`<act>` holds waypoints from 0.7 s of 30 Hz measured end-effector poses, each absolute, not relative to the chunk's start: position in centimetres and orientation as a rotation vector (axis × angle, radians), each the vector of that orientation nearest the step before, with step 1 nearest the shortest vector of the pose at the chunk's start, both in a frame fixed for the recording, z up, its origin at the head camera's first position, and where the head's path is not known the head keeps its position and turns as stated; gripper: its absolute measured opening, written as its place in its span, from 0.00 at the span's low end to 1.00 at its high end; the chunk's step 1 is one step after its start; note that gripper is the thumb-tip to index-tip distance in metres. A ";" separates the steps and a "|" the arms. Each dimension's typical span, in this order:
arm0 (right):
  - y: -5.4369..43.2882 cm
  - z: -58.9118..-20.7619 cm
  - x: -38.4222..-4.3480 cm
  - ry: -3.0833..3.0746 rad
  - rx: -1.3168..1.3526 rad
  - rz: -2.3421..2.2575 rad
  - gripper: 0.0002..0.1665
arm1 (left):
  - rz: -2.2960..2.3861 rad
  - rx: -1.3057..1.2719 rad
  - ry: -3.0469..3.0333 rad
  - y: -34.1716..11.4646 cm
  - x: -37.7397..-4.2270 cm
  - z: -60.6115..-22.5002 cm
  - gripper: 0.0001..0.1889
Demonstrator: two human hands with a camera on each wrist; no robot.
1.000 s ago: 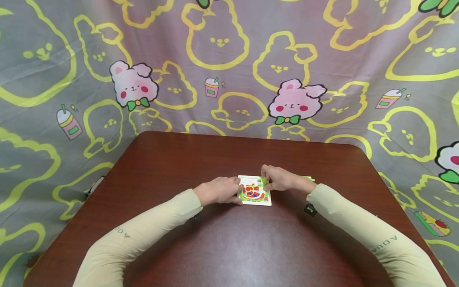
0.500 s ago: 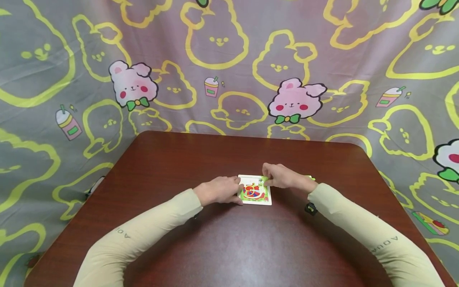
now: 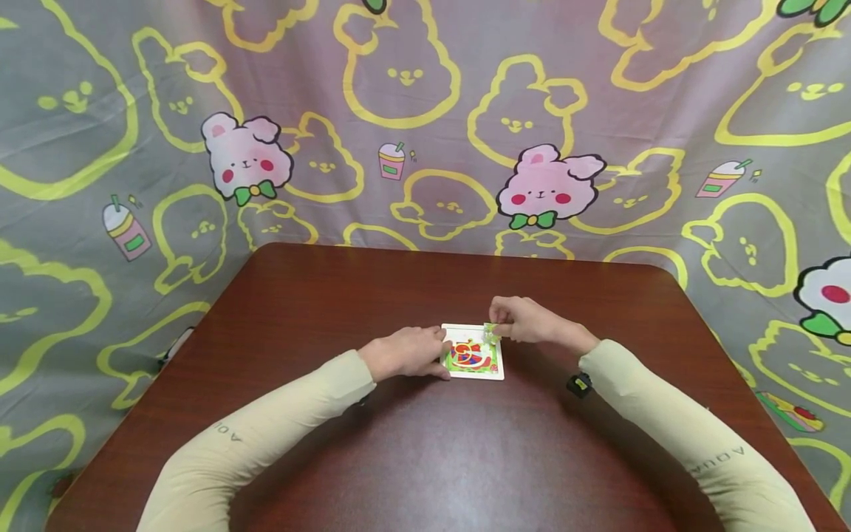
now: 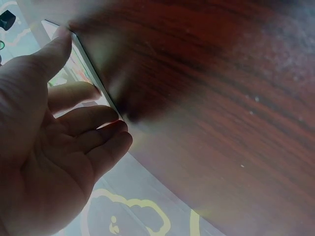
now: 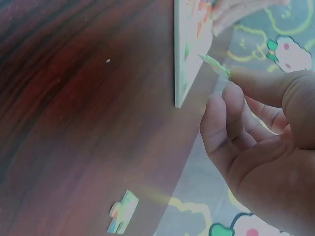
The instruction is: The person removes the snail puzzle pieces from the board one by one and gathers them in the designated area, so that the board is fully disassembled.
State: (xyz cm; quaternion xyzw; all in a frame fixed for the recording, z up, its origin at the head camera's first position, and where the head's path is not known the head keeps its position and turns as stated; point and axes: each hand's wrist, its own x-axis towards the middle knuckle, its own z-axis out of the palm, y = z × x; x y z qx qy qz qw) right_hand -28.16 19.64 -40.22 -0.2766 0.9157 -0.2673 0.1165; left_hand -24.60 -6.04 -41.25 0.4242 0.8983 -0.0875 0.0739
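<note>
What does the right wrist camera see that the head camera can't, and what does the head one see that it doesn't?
Only right wrist: a loose puzzle piece on the table.

Only head: both pale sleeves and drink cups printed on the curtain.

Both: the right hand pinching a green piece, and the left hand at the board.

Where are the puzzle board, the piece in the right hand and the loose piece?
Puzzle board [image 3: 465,335]: head view, bare white part near its far edge.
Held piece [image 5: 215,66]: right wrist view, its middle.
Loose piece [image 5: 125,211]: right wrist view, middle of its face.
</note>
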 end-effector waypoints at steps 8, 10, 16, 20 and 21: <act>21.9 -39.5 -28.1 2.642 -0.643 -0.909 0.09 | -0.216 1.259 2.706 -6.0 -24.7 -41.1 0.30; 22.5 -39.3 -28.0 2.643 -0.614 -0.908 0.10 | -0.208 1.257 2.712 -6.0 -24.6 -41.1 0.29; 24.2 -39.0 -27.8 2.614 -0.561 -1.003 0.07 | -0.214 1.259 2.716 -6.0 -24.7 -41.2 0.31; 25.4 -38.9 -27.6 2.590 -0.547 -1.088 0.07 | -0.225 1.255 2.707 -5.9 -24.7 -41.3 0.31; 25.8 -38.9 -27.6 2.594 -0.550 -1.097 0.07 | -0.227 1.258 2.705 -5.9 -24.7 -41.3 0.31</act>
